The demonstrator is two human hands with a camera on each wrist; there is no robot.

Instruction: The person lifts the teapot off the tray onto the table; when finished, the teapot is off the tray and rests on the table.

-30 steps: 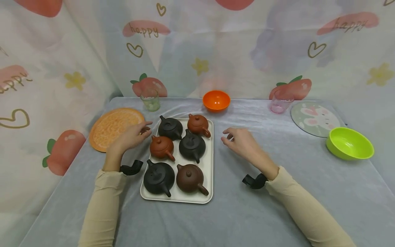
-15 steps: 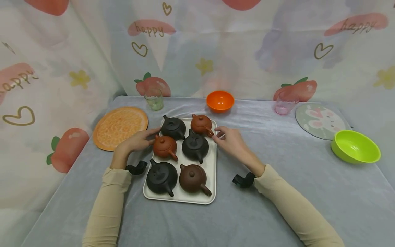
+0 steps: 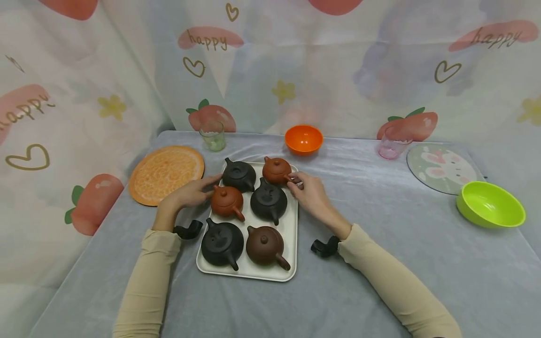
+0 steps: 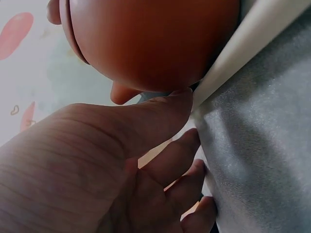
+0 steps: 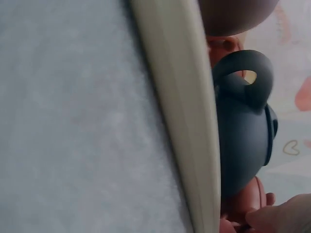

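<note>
In the head view, a cream tray point(image 3: 289, 253) bears several clay teapots. My right hand point(image 3: 311, 191), at the tray's far right, pinches the handle of a small orange-brown teapot point(image 3: 276, 170); the right wrist view shows a thumb point(image 5: 279, 217) against it, low in the corner. My left hand point(image 3: 189, 193) rests on the tray's left edge with relaxed fingers. Its thumb tip point(image 4: 182, 99) lies at the rim, close beside another orange-brown teapot point(image 4: 155, 39). Black teapots stand at the tray's far left point(image 3: 238, 175), middle point(image 3: 268, 201) and near left point(image 3: 221, 242); a dark brown teapot point(image 3: 264, 245) is near right.
Behind the tray are an orange bowl point(image 3: 303, 140) and a green glass point(image 3: 213, 136). A round orange mat point(image 3: 166, 174) lies left. To the right are a pink glass point(image 3: 393, 143), a rabbit-print mat point(image 3: 444, 168) and a lime-green bowl point(image 3: 490, 204).
My right hand has moved left from beside the tray to the small teapot's handle. My left hand has come right onto the tray's edge. The head view has shifted slightly.
</note>
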